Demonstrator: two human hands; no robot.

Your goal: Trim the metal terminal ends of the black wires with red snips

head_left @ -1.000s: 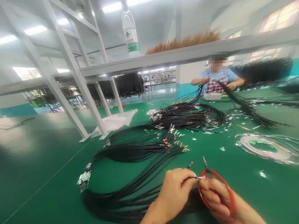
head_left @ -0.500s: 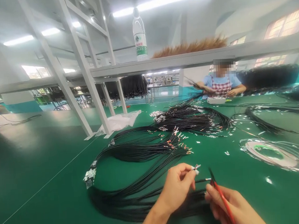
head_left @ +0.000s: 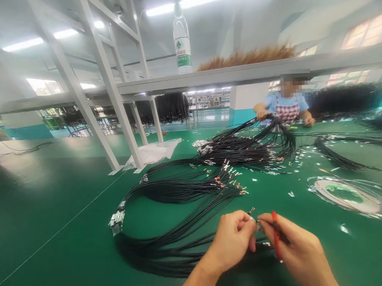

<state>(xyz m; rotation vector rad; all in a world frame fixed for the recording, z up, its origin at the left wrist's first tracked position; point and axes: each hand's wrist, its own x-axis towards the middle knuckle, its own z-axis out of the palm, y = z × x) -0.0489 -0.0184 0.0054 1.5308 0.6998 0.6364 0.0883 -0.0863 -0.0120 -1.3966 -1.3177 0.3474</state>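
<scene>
My left hand (head_left: pixel 233 240) is closed in a pinch on the end of a thin black wire (head_left: pixel 252 210) with a small metal terminal. My right hand (head_left: pixel 297 250) meets it fingertip to fingertip and is wrapped round red-handled snips (head_left: pixel 275 236), the handle lying across its fingers. Both hands hover over a looped bundle of black wires (head_left: pixel 170 249) on the green table (head_left: pixel 54 208). Terminal ends of that bundle fan out just beyond my hands (head_left: pixel 230 181).
A second wire bundle (head_left: pixel 242 151) lies farther back, held up by a person in a blue top (head_left: pixel 286 107) across the table. A clear tape reel (head_left: pixel 345 193) sits right. White frame legs (head_left: pixel 113 104), a plastic bag (head_left: pixel 153 151) and a shelf with a bottle (head_left: pixel 182 42) stand behind.
My hands have come together, the right one closing in on the wire end the left holds. The person opposite has lifted the far bundle again.
</scene>
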